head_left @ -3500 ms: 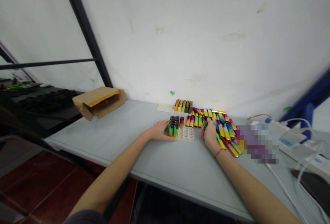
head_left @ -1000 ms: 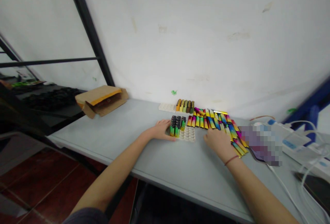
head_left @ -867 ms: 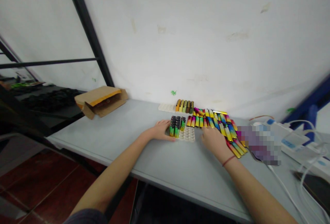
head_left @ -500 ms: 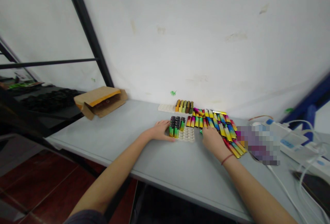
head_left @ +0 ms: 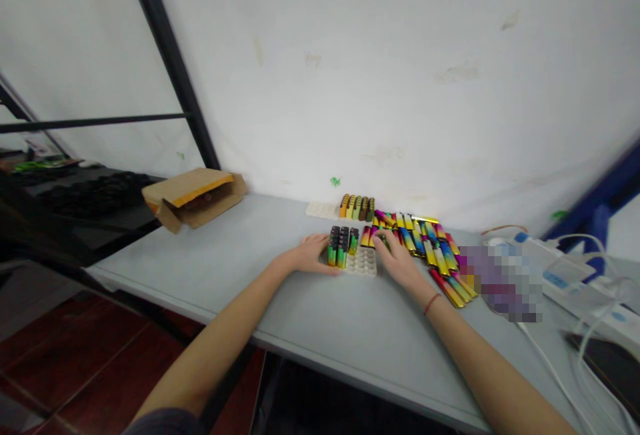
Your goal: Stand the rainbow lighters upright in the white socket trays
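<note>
Black-topped cylinders (head_left: 338,255) stand upright in the left part of a white tray (head_left: 362,261), just right of the frame's centre, with bare cups showing in the tray's lower right. The left hand (head_left: 311,255) rests beside them, thumb and fingers spread wide about the tray's left end — a light brace, it seems, best held firm so nothing rocks. The right hand (head_left: 395,258), just off the tray's right edge, has its fingers narrowed around what looks like a dark-ended piece (head_left: 385,241), mostly hidden. Good handling would mean standing that piece upright over a bare cup and lowering it straight — fingertips clear of its neighbours. Loose shiny cylinders (head_left: 441,259) lie further right, where the wrist could nudge them.
</note>
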A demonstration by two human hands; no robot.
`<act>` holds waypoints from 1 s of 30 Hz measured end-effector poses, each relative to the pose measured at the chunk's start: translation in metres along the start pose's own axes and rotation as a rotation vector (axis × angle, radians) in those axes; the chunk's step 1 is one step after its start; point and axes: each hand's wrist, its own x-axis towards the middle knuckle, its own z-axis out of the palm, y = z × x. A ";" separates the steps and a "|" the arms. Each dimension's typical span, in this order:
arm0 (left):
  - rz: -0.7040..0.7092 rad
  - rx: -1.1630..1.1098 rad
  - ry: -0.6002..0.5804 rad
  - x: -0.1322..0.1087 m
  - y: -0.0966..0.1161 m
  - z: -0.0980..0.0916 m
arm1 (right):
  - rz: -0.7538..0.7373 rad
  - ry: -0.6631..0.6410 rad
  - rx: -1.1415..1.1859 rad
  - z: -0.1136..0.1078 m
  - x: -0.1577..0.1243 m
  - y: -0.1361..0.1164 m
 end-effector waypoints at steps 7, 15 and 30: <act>0.000 0.003 0.012 -0.001 0.001 -0.001 | -0.034 0.072 0.219 0.007 0.001 0.004; 0.008 0.017 0.013 0.000 -0.001 0.000 | 0.194 0.137 0.660 0.013 0.002 0.004; 0.017 0.004 0.028 0.000 -0.004 0.002 | 0.317 0.341 0.501 0.019 0.004 0.015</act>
